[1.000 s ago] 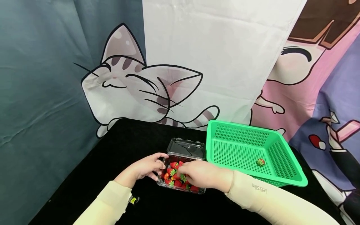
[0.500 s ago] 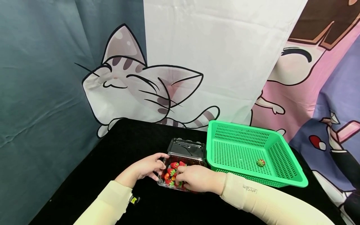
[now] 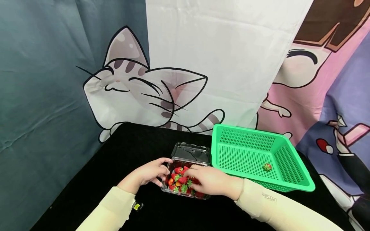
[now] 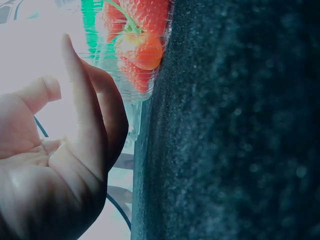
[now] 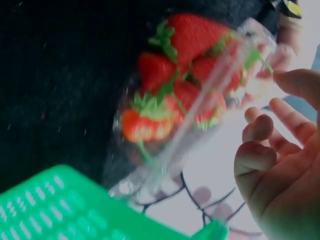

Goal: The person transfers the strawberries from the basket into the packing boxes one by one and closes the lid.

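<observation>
A clear plastic box [image 3: 185, 196] with its lid folded back holds several red strawberries [image 3: 177, 177] with green leaves. At its left side is my left hand [image 3: 150, 171], with spread fingers at the rim and side wall; in the left wrist view those fingers [image 4: 80, 95] lie beside the wall. My right hand [image 3: 212, 180] reaches over the right part of the box and hides some of the fruit. Seen from the right wrist, its fingers [image 5: 297, 85] are loosely bent near a green stem, with no strawberry visible between them.
Right of the box stands a green plastic basket [image 3: 242, 157] with one strawberry [image 3: 267, 166] inside. The open lid [image 3: 192, 152] lies behind the box, close to the basket. Black cloth [image 3: 138, 141] covers the table, and printed curtains [image 3: 231, 57] hang behind it.
My right hand moved left and nearer over the box, then back to the right. A strawberry with green leaves now shows at the box's front middle. My left hand stays in place.
</observation>
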The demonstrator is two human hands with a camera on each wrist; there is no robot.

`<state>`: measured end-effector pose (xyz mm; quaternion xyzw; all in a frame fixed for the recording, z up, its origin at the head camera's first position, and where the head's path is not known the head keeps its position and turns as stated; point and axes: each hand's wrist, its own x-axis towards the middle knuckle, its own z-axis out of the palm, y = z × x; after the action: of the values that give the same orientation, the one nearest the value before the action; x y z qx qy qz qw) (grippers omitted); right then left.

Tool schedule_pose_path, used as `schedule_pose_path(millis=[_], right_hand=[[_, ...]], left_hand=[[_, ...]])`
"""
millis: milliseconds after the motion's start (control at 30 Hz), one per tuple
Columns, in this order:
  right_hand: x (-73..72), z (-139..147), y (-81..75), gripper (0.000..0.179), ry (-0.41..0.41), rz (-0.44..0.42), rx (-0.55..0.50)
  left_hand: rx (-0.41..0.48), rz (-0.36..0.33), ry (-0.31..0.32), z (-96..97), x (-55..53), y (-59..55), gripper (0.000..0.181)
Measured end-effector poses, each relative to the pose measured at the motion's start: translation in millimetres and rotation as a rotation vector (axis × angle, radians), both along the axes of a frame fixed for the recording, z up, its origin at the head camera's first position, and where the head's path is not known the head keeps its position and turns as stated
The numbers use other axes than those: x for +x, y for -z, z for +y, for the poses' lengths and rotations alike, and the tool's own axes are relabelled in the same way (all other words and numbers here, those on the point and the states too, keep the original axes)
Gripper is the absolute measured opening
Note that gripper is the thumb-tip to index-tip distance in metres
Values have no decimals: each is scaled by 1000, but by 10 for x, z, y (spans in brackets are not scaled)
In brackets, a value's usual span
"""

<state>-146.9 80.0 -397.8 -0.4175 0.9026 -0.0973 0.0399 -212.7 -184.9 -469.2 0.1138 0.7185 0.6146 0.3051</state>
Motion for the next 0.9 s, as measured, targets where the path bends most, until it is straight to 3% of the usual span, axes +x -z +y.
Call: schedule_pose_path(millis=[167, 367, 567, 767, 900], right_hand=[[-41, 177, -184, 23, 118, 5, -14], [-197, 492, -420, 20, 254, 34, 3], [-406, 1023, -643, 24, 441, -72, 67], [-652, 1631, -582, 36, 590, -232, 149], [-728, 1944, -490, 39, 636, -333, 214]], left_hand=[[-10, -3, -19, -34, 8, -10, 56], [-23, 4, -46, -117, 21, -35, 56], [-19, 0, -41, -131, 15, -13, 56], [-24, -6, -51, -139, 14, 17, 57], [-23, -5, -44, -141, 9, 32, 57]])
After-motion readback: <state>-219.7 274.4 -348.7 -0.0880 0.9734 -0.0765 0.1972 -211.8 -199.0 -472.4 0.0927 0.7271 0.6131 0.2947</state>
